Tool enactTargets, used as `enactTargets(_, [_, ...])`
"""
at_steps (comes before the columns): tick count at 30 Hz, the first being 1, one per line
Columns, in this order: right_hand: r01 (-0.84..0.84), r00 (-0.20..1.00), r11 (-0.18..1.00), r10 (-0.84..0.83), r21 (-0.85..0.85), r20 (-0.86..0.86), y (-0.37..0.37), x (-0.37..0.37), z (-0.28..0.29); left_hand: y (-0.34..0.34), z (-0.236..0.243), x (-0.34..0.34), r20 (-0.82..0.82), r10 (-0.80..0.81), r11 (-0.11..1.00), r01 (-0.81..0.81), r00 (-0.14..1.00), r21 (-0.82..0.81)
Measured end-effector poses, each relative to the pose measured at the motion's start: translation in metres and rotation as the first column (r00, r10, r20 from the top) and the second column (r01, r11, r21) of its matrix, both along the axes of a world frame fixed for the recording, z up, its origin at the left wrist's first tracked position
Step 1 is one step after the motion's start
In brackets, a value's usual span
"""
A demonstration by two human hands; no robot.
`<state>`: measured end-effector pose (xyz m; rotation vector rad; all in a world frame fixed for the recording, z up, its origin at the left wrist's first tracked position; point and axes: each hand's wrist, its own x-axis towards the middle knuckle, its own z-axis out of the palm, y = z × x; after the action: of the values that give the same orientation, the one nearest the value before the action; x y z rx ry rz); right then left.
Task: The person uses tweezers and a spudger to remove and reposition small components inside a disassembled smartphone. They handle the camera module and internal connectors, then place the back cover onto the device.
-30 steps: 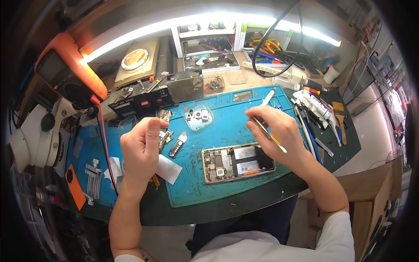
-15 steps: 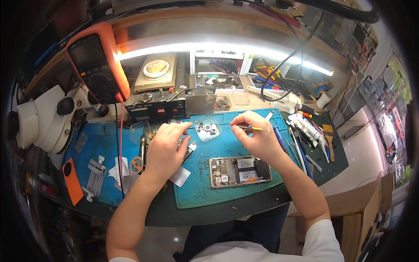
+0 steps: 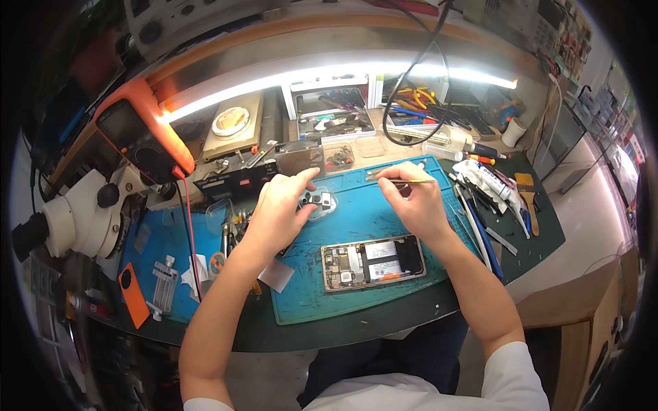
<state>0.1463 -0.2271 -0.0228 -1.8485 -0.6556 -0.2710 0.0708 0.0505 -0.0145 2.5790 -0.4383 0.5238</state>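
Note:
On the blue work mat (image 3: pixel 308 301) lies an opened phone (image 3: pixel 351 259), its circuit board to the left and its battery to the right. Beyond it sits a small clear plastic tray (image 3: pixel 332 209) of small dark and silvery parts. My left hand (image 3: pixel 279 211) reaches over the tray's left side, thumb and forefinger apart with nothing visible between them. Whether those fingertips touch the tray I cannot tell. Slim tweezers (image 3: pixel 419 181) are pinched in my right hand (image 3: pixel 415 204), above the mat beyond the phone's right end; their points face left.
A white microscope (image 3: pixel 82 209) and an orange multimeter (image 3: pixel 147 140) stand at the left. Near them lie an orange phone back cover (image 3: pixel 133 296) and a metal clamp (image 3: pixel 164 288). Tools, a white tube (image 3: pixel 488 179) and a brush (image 3: pixel 526 195) crowd the right. A black cable (image 3: pixel 391 103) loops overhead.
My left hand has moved right to the tray, which it now partly covers. My right hand has shifted slightly, still with the tweezers. The whole view has tilted a little.

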Motion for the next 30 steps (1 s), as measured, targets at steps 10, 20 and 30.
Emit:
enactTargets(10, [0.013,0.991,0.999,-0.008,-0.034,0.136,-0.008,0.004,0.002,-0.021,0.01,0.013,-0.178,0.052,0.993,-0.031,0.983,0.115])
enactTargets(20, [0.047,0.977,0.998,-0.039,-0.035,0.211,-0.01,0.004,0.005,-0.017,0.022,0.008,-0.234,0.02,0.984,-0.061,0.972,-0.166])
enactTargets(30, [0.027,0.989,0.999,-0.02,-0.046,0.149,-0.006,0.001,0.004,0.001,0.006,0.005,-0.32,-0.007,0.845,-0.165,0.947,-0.509])
